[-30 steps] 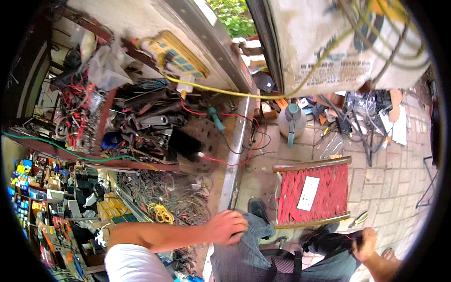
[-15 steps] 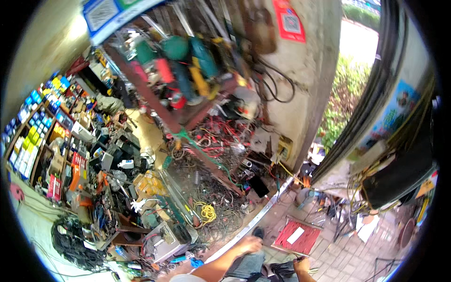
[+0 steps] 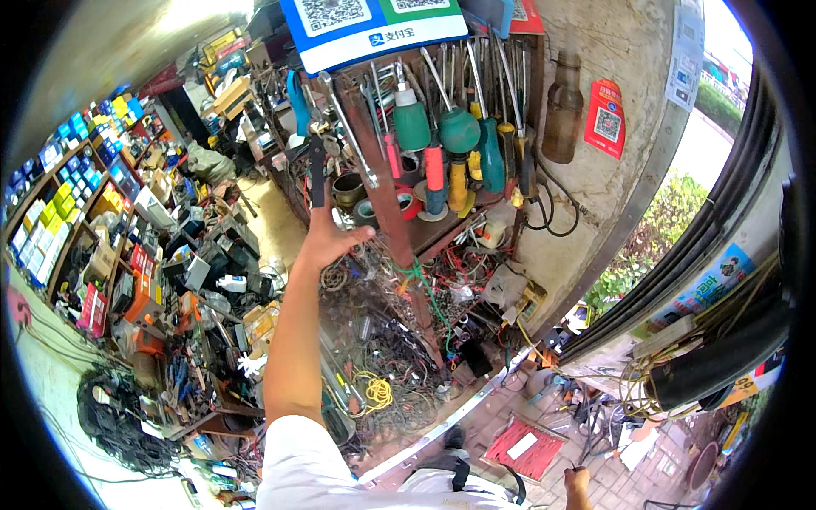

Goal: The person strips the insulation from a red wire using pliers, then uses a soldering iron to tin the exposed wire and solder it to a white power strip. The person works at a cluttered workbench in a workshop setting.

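My left hand [image 3: 336, 238] reaches up at a crowded tool rack, thumb spread wide, fingertips at the lower end of a black tool [image 3: 318, 174] and partly hidden. Beside it are a brown post [image 3: 393, 221], metal pots [image 3: 347, 190] and a long chrome wrench [image 3: 348, 127]. Green-handled tools [image 3: 411, 119] and red- and yellow-handled tools [image 3: 434, 170] hang to their right. Low at the right, my right hand [image 3: 577, 481] is closed round a small dark item that I cannot make out, near a red woven stool [image 3: 501, 450] bearing a white rectangular piece.
Packed shelves [image 3: 59, 221] and heaped tools line the left. Tangled wires [image 3: 357, 331] cover the floor inside a metal threshold [image 3: 442, 433]. The doorway frame [image 3: 633, 229], hanging cables and a black roll [image 3: 705, 365] stand right, with scattered scrap [image 3: 586, 408] on the paving.
My view has swung up and left to the rack. My left hand has risen from near my knee up to the hanging tools; my right hand stays low.
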Available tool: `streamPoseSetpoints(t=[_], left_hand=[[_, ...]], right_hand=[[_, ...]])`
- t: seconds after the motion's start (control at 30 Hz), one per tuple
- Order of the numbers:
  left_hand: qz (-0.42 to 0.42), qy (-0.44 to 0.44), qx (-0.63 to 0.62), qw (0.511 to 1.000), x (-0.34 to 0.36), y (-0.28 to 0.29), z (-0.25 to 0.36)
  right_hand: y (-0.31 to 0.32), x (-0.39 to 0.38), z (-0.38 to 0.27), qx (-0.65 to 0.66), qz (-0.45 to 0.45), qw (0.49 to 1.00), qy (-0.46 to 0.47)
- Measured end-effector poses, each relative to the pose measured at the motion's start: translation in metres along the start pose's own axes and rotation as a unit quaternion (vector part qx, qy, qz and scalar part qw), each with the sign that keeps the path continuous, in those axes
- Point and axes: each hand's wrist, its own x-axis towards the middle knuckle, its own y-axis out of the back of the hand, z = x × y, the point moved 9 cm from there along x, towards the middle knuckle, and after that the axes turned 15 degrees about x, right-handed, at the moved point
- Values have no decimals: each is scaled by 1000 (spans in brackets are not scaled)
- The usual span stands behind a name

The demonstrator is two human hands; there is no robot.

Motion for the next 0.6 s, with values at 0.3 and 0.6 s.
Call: streamPoseSetpoints(t=[0.3, 0.6], left_hand=[[-185, 124, -92, 970, 45, -44, -84], [32, 154, -167, 973, 34, 17, -58]], right_hand=[[-28, -31, 53, -10, -33, 995, -89], [-33, -12, -47, 145, 87, 982, 79]])
